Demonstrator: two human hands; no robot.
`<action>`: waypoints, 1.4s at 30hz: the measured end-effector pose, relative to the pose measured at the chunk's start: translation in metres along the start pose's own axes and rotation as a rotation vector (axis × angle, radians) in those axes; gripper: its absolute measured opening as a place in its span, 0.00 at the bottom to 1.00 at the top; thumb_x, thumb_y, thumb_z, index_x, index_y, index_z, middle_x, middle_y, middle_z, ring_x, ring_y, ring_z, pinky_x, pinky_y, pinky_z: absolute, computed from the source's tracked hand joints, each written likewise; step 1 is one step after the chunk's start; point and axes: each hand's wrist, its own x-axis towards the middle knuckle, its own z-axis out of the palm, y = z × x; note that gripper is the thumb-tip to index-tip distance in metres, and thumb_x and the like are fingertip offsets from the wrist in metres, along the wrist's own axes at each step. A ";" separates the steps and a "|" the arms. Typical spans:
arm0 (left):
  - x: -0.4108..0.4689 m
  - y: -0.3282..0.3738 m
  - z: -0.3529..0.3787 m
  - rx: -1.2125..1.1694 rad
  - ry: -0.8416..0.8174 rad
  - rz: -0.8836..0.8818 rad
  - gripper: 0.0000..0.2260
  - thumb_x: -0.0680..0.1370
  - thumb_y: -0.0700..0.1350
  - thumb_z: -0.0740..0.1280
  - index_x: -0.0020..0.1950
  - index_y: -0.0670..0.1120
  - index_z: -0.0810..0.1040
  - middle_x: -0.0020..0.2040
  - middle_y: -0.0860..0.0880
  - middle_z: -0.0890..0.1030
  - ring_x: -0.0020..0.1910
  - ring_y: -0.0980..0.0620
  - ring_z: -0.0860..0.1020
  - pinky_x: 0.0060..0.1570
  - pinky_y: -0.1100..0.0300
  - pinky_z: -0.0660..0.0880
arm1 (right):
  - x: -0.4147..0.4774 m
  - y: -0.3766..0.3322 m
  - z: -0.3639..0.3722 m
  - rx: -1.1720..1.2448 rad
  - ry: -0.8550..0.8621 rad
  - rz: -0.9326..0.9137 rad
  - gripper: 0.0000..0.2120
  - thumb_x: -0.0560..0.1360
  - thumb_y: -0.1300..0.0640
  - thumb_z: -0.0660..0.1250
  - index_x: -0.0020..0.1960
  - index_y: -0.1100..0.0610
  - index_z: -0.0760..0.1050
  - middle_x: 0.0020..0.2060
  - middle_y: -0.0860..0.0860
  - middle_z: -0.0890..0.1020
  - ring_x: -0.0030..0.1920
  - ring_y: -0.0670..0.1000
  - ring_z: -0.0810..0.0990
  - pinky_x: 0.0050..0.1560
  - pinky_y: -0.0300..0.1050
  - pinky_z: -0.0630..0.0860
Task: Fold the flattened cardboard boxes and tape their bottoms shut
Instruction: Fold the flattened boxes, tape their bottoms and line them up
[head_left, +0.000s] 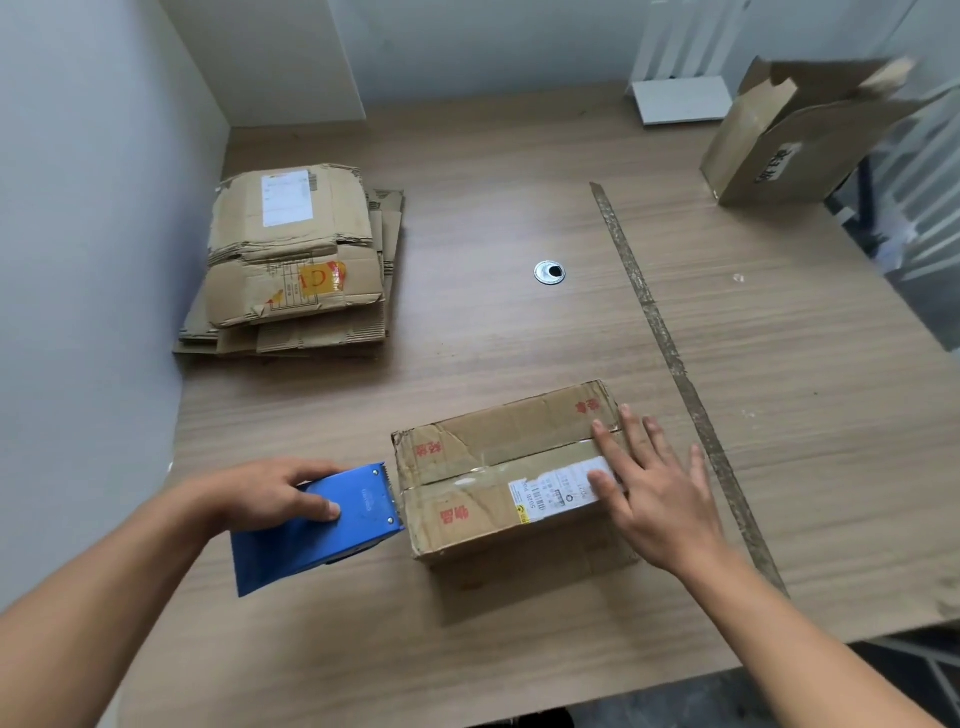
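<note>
Taping the box (498, 467) at the table's (519, 322) near edge.
My left hand (270, 493) is gripping the dispenser (317, 530) against the box's left end; my right hand (654, 483) is pressing flat on top.

Folded box (506, 478) lower centre on the table (519, 322); flattened stack (296, 265) upper left; open box (800, 135) upper right

wooden table (519, 322), white walls (78, 208)
</note>
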 end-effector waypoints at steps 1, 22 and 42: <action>0.000 0.001 0.000 0.000 0.003 0.001 0.18 0.68 0.59 0.68 0.58 0.68 0.75 0.56 0.64 0.81 0.55 0.62 0.78 0.61 0.58 0.71 | 0.001 0.001 -0.001 0.015 -0.008 0.008 0.35 0.69 0.26 0.24 0.75 0.31 0.37 0.77 0.37 0.35 0.79 0.45 0.37 0.75 0.65 0.38; 0.001 -0.005 0.010 -0.075 0.035 0.063 0.17 0.79 0.49 0.69 0.63 0.67 0.72 0.59 0.61 0.79 0.57 0.59 0.77 0.57 0.62 0.70 | -0.016 -0.172 0.051 -0.077 0.063 -0.608 0.34 0.80 0.32 0.46 0.76 0.52 0.67 0.77 0.52 0.66 0.78 0.56 0.59 0.73 0.63 0.51; -0.002 -0.034 0.010 -0.121 -0.066 -0.001 0.18 0.78 0.53 0.69 0.66 0.66 0.73 0.60 0.60 0.79 0.59 0.56 0.77 0.63 0.56 0.70 | 0.002 -0.126 0.043 -0.150 0.033 -0.491 0.30 0.80 0.32 0.42 0.80 0.40 0.53 0.80 0.47 0.55 0.80 0.52 0.53 0.76 0.55 0.50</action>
